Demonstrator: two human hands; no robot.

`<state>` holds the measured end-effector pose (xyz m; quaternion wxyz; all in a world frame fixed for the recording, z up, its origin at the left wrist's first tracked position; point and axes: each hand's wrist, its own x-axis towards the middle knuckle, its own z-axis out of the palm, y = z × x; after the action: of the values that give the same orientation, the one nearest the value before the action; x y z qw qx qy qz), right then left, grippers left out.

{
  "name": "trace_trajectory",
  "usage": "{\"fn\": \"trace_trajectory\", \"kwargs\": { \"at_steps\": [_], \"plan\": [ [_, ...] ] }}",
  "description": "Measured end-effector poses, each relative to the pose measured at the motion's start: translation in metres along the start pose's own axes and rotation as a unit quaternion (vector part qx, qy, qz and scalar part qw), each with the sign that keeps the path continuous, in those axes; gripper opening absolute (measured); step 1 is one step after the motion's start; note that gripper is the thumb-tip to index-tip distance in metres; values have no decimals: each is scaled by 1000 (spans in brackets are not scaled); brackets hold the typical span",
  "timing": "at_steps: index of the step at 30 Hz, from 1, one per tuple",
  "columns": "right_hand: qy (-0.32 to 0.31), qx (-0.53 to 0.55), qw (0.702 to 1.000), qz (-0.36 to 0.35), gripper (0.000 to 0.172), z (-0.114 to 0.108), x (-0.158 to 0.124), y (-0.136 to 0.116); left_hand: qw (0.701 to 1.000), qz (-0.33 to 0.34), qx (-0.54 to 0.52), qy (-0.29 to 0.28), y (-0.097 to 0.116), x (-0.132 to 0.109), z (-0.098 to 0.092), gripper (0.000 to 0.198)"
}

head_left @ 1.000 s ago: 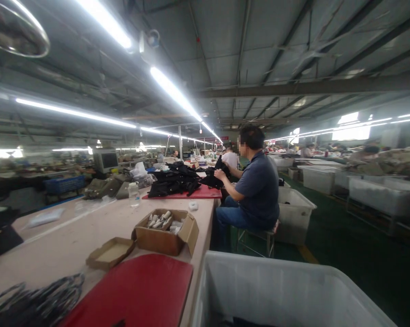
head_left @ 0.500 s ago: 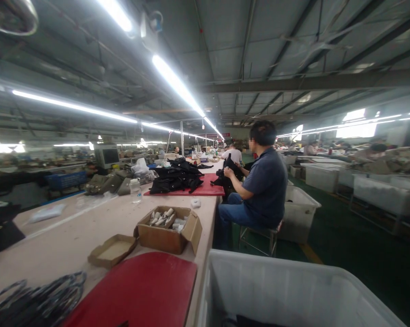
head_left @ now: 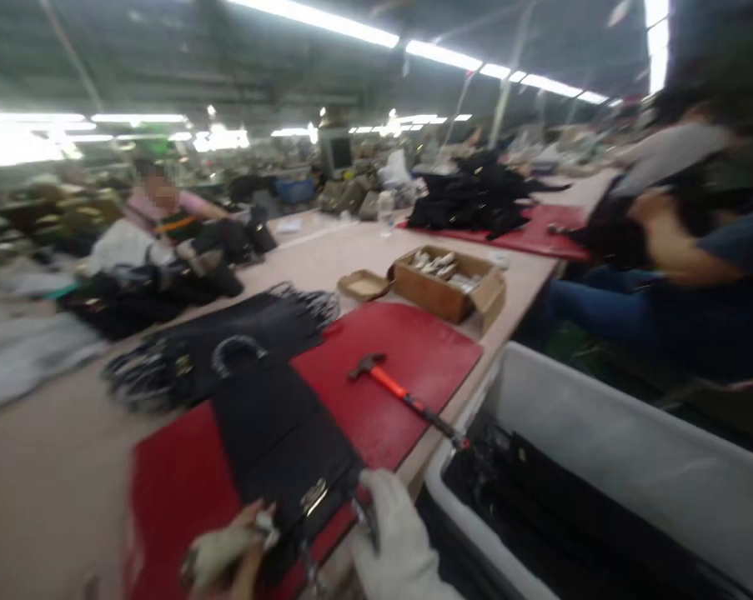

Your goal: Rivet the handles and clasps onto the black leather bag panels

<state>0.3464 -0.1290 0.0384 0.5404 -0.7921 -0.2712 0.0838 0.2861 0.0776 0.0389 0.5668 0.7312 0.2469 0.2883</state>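
Observation:
A black bag piece (head_left: 282, 433) lies flat across a red mat (head_left: 389, 358), with a gold clasp (head_left: 314, 497) near its close edge and a patterned cord handle at its far end. My left hand (head_left: 226, 552), in a pale glove with bare fingertips, is closed at the bag's near left corner. Something small and whitish shows at its fingertips, too blurred to name. My right hand (head_left: 396, 533), in a white glove, grips the near right corner, beside another patterned handle. Beyond it rests a claw hammer (head_left: 392, 383) with an orange and black handle, head on the mat.
Right of the table stands a white bin (head_left: 632, 433) holding black pieces. More black bags with patterned handles (head_left: 238, 333) lie left. Ahead is an open cardboard box (head_left: 439, 287) of small parts. Co-workers sit at right (head_left: 676, 233) and across the table (head_left: 163, 208).
The view has swung left and down. Both my gloved hands, the black bag and the hammer are now visible; the cardboard box and co-worker at right appear further right.

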Motion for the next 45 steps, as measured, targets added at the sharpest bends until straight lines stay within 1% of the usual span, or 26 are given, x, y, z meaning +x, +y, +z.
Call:
{"fn": "trace_trajectory", "kwargs": {
  "at_steps": [1, 2, 3, 5, 7, 9, 11, 14, 16, 18, 20, 22, 24, 26, 28, 32, 35, 38, 41, 43, 45],
  "plan": [
    [7, 22, 999, 48, 58, 7, -2, 12, 999, -33, 26, 31, -8, -16, -17, 43],
    [55, 67, 989, 123, 57, 13, -2, 21, 996, -60, 41, 54, -14, -29, -27, 47],
    [61, 118, 975, 175, 57, 17, -2, 28, 993, -83, 44, 68, -18, -37, -33, 51],
    [60, 227, 939, 252, 53, 22, 0, 33, 991, -107, 20, 75, -22, -42, -35, 56],
    [32, 316, 906, 280, 49, 21, 1, 28, 991, -112, -9, 69, -24, -40, -33, 57],
    [6, 372, 882, 290, 49, 20, 1, 17, 991, -113, -26, 67, -24, -39, -34, 54],
    [-16, 407, 863, 299, 53, 19, -1, 7, 990, -111, -51, 70, -25, -40, -37, 49],
    [-31, 450, 833, 321, 58, 17, -3, -1, 986, -105, -100, 79, -25, -42, -41, 41],
    [-43, 468, 811, 348, 55, 15, -4, -2, 985, -102, -119, 74, -22, -41, -38, 39],
    [-59, 475, 794, 374, 55, 12, -5, -1, 986, -102, -124, 53, -15, -36, -30, 39],
    [-87, 473, 795, 370, 56, 10, -6, 1, 987, -102, -123, 25, -7, -30, -17, 38],
    [-135, 460, 810, 338, 53, 8, -8, 3, 987, -106, -121, -1, 2, -25, -1, 37],
    [-171, 453, 817, 312, 51, 6, -9, 6, 984, -123, -124, -26, 9, -22, 13, 39],
    [-186, 457, 813, 310, 50, 5, -8, 11, 977, -154, -139, -48, 14, -21, 23, 43],
    [-180, 467, 803, 323, 52, 4, -5, 16, 970, -180, -152, -63, 16, -22, 29, 45],
    [-149, 492, 793, 327, 60, 6, 6, 19, 967, -184, -159, -72, 16, -27, 30, 43],
    [-157, 489, 798, 316, 55, 7, 15, 14, 965, -183, -171, -73, 16, -29, 28, 40],
    [-164, 474, 803, 322, 48, 8, 18, 10, 970, -152, -182, -59, 19, -30, 27, 34],
    [-162, 468, 804, 328, 47, 10, 18, 8, 971, -135, -191, -56, 23, -31, 26, 31],
    [-161, 469, 805, 326, 46, 12, 17, 8, 969, -136, -197, -55, 25, -31, 25, 31],
    [-168, 468, 806, 321, 45, 13, 16, 9, 965, -145, -216, -41, 26, -32, 24, 31]
  ]
}}
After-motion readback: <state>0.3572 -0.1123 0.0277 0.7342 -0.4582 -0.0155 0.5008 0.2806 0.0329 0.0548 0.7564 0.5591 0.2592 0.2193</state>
